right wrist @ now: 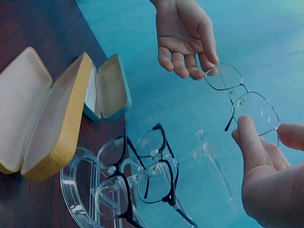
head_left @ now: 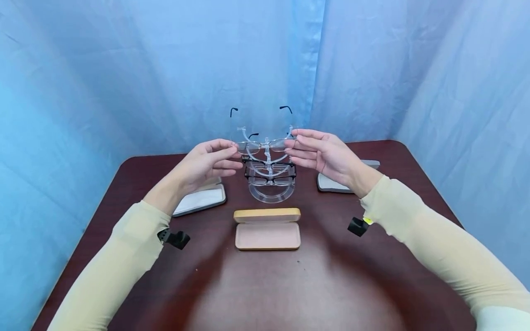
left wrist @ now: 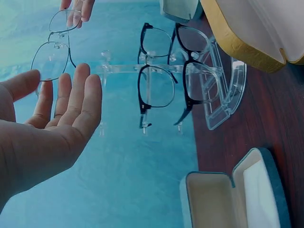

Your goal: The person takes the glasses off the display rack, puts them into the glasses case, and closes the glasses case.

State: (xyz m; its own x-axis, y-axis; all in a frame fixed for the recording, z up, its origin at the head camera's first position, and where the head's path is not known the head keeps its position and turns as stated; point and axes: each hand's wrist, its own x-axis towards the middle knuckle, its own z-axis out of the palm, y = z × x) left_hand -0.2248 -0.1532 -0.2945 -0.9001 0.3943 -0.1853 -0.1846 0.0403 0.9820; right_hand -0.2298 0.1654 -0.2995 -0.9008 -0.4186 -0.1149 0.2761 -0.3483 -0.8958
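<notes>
A pair of thin metal-rimmed glasses (head_left: 253, 148) is held level between both hands, its dark-tipped temples pointing away and up. My left hand (head_left: 201, 162) pinches the left end of the frame between thumb and index finger. At the other end, my right hand (head_left: 325, 154) grips the rim with thumb and fingers. In the wrist views the glasses (right wrist: 256, 114) are apart from the clear display stand (head_left: 271, 199), beyond its top arm. Two black-framed pairs of glasses (left wrist: 141, 88) sit on the stand's lower tiers.
Nearest me on the dark red table (head_left: 273, 289) lies an open yellow glasses case (head_left: 267, 236) with a pale lining. Another open case (head_left: 203, 200), holding a white cloth, stands at left, partly behind my left hand. A grey case (head_left: 331, 184) lies at right. Blue curtains surround the table.
</notes>
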